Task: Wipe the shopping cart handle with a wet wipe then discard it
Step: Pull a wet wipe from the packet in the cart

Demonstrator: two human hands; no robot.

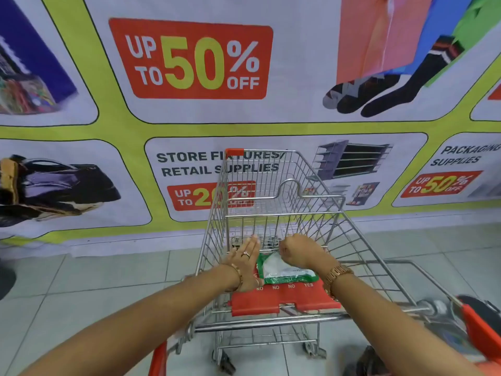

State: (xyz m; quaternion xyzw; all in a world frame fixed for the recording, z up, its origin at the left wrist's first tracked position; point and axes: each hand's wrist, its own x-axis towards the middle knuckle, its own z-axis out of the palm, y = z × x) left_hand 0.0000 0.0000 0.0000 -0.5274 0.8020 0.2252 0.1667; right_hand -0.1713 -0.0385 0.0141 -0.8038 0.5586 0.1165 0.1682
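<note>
A green and white wet wipe pack (284, 271) lies on the red child-seat flap (282, 298) of a metal shopping cart (271, 202). My left hand (245, 263) is flat with its fingers stretched out, pressed against the pack's left edge. My right hand (299, 251) is curled over the pack's far right end, fingers closed at its white top; the fingertips are hidden. Of the cart handle only the red ends show, one at bottom right (477, 329) and one at bottom left (157, 359). No loose wipe is visible.
A big sale banner (189, 58) covers the wall just beyond the cart's front. The floor is pale tile (95, 289). A dark shoe (363, 359) shows at the bottom edge, and a dark shape (5, 280) sits at the left edge.
</note>
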